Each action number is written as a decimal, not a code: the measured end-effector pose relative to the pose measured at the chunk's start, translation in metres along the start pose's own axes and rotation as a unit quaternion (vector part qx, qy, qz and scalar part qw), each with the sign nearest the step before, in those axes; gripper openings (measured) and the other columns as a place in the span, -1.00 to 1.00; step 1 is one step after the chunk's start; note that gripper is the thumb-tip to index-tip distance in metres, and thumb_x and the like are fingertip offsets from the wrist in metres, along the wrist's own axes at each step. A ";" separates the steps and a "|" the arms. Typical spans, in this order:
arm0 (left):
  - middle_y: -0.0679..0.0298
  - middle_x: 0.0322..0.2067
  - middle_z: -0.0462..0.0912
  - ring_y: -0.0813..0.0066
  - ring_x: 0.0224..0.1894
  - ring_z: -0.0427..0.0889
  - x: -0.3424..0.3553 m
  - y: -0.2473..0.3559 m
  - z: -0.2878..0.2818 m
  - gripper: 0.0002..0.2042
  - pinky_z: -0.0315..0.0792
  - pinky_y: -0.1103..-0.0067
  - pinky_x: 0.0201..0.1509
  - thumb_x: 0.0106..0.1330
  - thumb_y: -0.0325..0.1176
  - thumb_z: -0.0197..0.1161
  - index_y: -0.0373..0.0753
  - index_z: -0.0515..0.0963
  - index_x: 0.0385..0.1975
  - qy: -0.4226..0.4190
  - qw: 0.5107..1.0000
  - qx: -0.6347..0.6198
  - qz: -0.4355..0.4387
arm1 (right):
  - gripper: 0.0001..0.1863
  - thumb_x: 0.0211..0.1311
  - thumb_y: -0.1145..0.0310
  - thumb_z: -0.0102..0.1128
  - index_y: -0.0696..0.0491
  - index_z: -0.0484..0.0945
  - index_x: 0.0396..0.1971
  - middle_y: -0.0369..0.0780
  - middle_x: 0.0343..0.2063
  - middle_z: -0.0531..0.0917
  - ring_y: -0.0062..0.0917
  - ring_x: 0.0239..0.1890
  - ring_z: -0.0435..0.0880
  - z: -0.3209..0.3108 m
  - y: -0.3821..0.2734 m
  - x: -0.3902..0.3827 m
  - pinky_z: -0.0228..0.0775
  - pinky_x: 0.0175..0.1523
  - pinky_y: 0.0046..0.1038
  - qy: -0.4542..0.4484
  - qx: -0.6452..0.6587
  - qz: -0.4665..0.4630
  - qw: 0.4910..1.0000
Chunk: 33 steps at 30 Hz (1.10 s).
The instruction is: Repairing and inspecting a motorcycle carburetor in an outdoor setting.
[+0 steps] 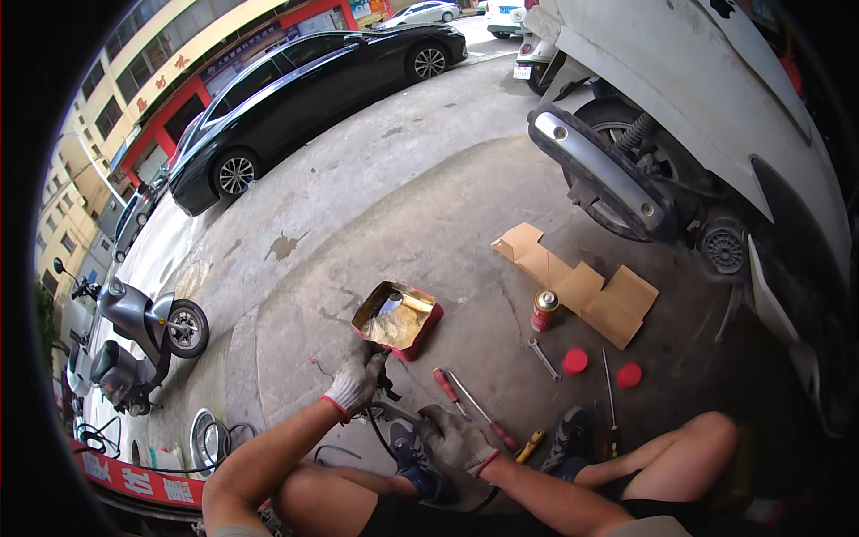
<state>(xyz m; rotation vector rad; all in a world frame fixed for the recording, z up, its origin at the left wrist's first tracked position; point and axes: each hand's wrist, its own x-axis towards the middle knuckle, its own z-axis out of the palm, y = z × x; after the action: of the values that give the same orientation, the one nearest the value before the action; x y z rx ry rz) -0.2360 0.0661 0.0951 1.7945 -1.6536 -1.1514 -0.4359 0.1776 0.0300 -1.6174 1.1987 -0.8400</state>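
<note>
In a dirty work glove, my left hand (pixel 358 380) is closed round a small black part, from which a thin black hose or cable (pixel 379 431) hangs. My right hand (pixel 454 438), gloved too, is lower and to the right, fingers curled at the end of a greyish bar-like piece (pixel 395 412) whose kind I cannot make out. Just beyond my left hand stands a cut-open red container (pixel 424 333) with a shiny golden inside and some liquid. Beside my right hand lie two red-handled screwdrivers (pixel 445 385) and a yellow-and-black-handled tool (pixel 531 446).
Right of centre are a spray can (pixel 545 311), unfolded cardboard (pixel 598 300), a wrench (pixel 544 360), two red caps (pixel 575 362) and another screwdriver (pixel 611 403). A pale scooter (pixel 707 98) looms at the right. A grey scooter (pixel 134 322) and a black car (pixel 313 98) stand farther off.
</note>
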 end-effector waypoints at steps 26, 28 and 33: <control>0.26 -0.41 0.50 0.51 -0.48 0.54 0.009 -0.021 -0.007 -0.78 0.44 0.51 -0.38 0.45 -0.38 -0.01 -0.37 0.41 -0.05 0.039 0.998 -0.015 0.036 | -0.69 0.34 0.17 0.07 0.09 0.53 -0.13 -0.01 -0.21 0.63 -0.05 -0.07 0.59 0.006 -0.005 0.003 0.43 0.00 -0.17 0.003 -0.006 -0.017 1.000; 0.26 -0.42 0.50 0.52 -0.51 0.53 0.003 -0.006 -0.012 -0.79 0.43 0.52 -0.42 0.45 -0.38 0.00 -0.37 0.40 -0.05 0.058 0.997 -0.009 0.048 | -0.69 0.34 0.17 0.07 0.09 0.54 -0.11 -0.01 -0.18 0.63 -0.07 -0.05 0.59 -0.003 -0.010 0.010 0.43 0.02 -0.19 -0.027 -0.041 -0.019 0.999; 0.27 -0.46 0.47 0.51 -0.53 0.52 -0.012 0.010 -0.011 -0.79 0.42 0.53 -0.46 0.45 -0.38 -0.01 -0.37 0.39 -0.05 0.056 0.998 -0.018 0.005 | -0.65 0.32 0.17 0.08 0.09 0.52 -0.03 0.00 -0.09 0.63 -0.12 0.01 0.59 0.003 0.020 0.015 0.41 0.09 -0.24 -0.089 0.041 -0.019 0.995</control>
<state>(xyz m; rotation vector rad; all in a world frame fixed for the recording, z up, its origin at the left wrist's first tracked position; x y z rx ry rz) -0.2325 0.0731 0.1117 1.7917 -1.5662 -1.0501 -0.4358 0.1624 0.0104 -1.6169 0.9988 -0.7425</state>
